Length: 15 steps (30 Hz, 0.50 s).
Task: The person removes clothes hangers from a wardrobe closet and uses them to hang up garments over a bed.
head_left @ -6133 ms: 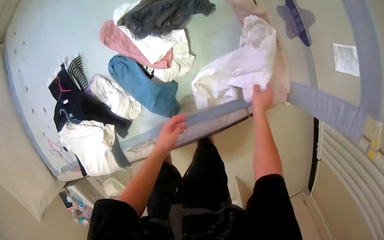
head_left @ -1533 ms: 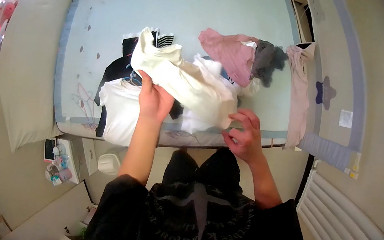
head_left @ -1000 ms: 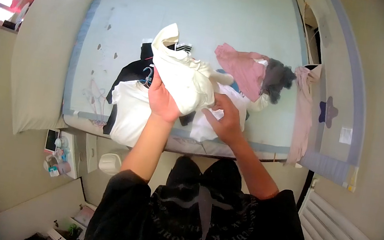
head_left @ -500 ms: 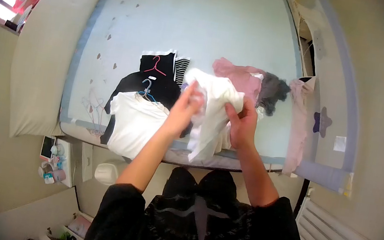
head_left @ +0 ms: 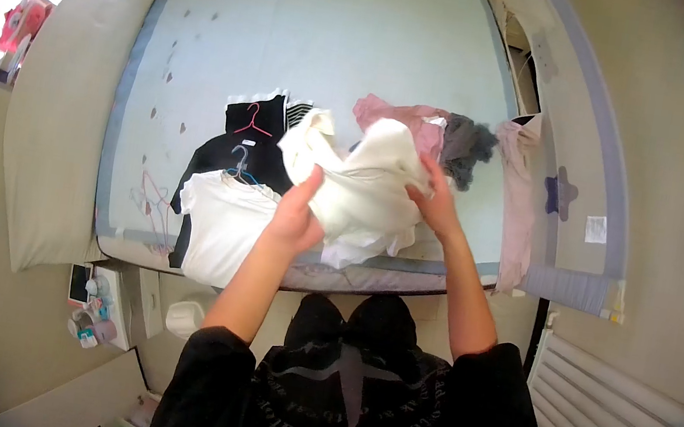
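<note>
A cream-white garment (head_left: 368, 184) is bunched up between my two hands above the near edge of the bed. My left hand (head_left: 299, 218) grips its left side, thumb on top. At its right side, my right hand (head_left: 436, 199) holds the cloth between thumb and fingers. Beneath it lies another white cloth (head_left: 354, 249), partly covered. Left of my left hand is a white T-shirt (head_left: 226, 218) with a blue hanger (head_left: 239, 164), over a black garment (head_left: 209, 157). A pink garment (head_left: 396, 116) and a dark grey ruffled one (head_left: 465, 148) lie behind my right hand.
The bed (head_left: 326, 25) has a light blue cover. A pink hanger (head_left: 254, 121) rests on black clothing, and more hangers (head_left: 151, 201) lie at the left. A pale pink garment (head_left: 513, 204) hangs along the right edge. A radiator (head_left: 603, 420) stands at the lower right.
The cream-white garment is now spread wider between my hands, with my left hand lower and gripping its left side. Earlier, clothes lay in a looser pile and my right hand held white cloth at the right.
</note>
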Available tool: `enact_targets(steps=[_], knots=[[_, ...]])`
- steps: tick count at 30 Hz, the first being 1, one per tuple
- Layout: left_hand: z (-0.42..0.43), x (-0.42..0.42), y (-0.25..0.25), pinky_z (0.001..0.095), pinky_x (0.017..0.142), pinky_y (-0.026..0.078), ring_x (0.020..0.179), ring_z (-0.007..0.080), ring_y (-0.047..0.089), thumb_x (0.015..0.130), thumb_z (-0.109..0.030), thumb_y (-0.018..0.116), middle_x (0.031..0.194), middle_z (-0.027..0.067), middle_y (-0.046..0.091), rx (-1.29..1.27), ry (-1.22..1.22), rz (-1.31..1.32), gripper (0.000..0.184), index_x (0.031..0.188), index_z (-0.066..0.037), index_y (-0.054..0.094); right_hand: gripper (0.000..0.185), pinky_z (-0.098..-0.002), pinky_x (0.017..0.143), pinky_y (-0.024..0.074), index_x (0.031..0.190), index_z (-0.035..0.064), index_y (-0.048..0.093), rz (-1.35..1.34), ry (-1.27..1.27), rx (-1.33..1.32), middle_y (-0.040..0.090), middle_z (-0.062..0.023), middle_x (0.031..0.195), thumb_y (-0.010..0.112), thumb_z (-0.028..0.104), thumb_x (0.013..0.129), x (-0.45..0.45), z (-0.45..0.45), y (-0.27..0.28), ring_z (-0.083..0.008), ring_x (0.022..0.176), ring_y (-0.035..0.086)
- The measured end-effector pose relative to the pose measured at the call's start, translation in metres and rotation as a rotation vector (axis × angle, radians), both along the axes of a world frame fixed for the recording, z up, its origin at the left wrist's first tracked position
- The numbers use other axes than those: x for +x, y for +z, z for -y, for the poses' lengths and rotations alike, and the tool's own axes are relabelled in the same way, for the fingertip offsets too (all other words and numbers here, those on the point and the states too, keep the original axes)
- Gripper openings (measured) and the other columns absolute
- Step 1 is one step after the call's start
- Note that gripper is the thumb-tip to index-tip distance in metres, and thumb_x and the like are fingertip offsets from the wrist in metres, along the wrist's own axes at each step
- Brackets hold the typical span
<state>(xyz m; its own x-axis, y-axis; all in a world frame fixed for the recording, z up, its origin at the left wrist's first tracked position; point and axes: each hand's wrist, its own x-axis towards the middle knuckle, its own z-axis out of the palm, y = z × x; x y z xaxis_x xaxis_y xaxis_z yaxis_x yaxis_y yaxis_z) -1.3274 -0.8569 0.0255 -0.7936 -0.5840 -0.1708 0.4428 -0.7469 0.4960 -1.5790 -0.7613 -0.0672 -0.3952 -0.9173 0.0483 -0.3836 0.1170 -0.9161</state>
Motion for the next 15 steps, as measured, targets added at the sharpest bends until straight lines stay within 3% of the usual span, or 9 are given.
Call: enact_targets(steps=[1,4,7,13,15], knots=[[0.004,0.0,0.006,0.0509,0.116,0.035,0.136,0.0365,0.047,0.105,-0.046,0.042,0.15,0.0197,0.046,0.028,-0.003,-0.063,0.064,0.15,-0.001,0.035,0.064,-0.0395,0.115,0.0321,0.154,0.0074,0.032,0.239,0.032,0.086,0.044,-0.0111,0.152,0.058,0.03,0.1,0.003,-0.005,-0.017,-0.0241,0.141,0.039],[0.008,-0.003,0.015,0.0523,0.115,0.036,0.135,0.0374,0.048,0.106,-0.049,0.038,0.15,0.0187,0.047,0.074,0.039,-0.21,0.062,0.148,-0.005,0.042,0.078,-0.0379,0.115,0.0337,0.156,0.0074,0.03,0.978,-0.025,0.069,0.04,-0.0114,0.154,0.067,0.038,0.094,0.016,-0.012,-0.059,-0.0256,0.14,0.041],[0.013,-0.006,0.013,0.0538,0.113,0.037,0.134,0.0395,0.048,0.104,-0.053,0.04,0.147,0.018,0.049,0.209,0.055,-0.321,0.064,0.147,-0.005,0.043,0.075,-0.0385,0.116,0.0318,0.156,0.0064,0.03,1.196,0.185,0.02,0.036,-0.0117,0.156,0.063,0.038,0.097,0.042,-0.014,-0.073,-0.0249,0.142,0.038],[0.03,-0.003,0.006,0.0524,0.108,0.042,0.125,0.0373,0.056,0.102,-0.05,0.045,0.137,0.017,0.058,0.237,0.085,-0.069,0.057,0.138,-0.006,0.054,0.051,-0.0356,0.1,0.0501,0.144,0.0021,0.046,1.557,0.072,0.117,0.057,-0.0094,0.137,0.057,0.025,0.101,0.068,0.005,-0.047,-0.0202,0.12,0.059],[0.036,0.006,-0.003,0.0511,0.107,0.044,0.122,0.0357,0.059,0.1,-0.046,0.048,0.133,0.016,0.062,0.244,0.081,0.038,0.053,0.133,-0.006,0.058,0.041,-0.0379,0.094,0.0555,0.136,0.0073,0.054,1.36,0.084,-0.013,0.064,-0.0091,0.127,0.058,0.028,0.101,0.063,0.008,-0.031,-0.0222,0.114,0.064]])
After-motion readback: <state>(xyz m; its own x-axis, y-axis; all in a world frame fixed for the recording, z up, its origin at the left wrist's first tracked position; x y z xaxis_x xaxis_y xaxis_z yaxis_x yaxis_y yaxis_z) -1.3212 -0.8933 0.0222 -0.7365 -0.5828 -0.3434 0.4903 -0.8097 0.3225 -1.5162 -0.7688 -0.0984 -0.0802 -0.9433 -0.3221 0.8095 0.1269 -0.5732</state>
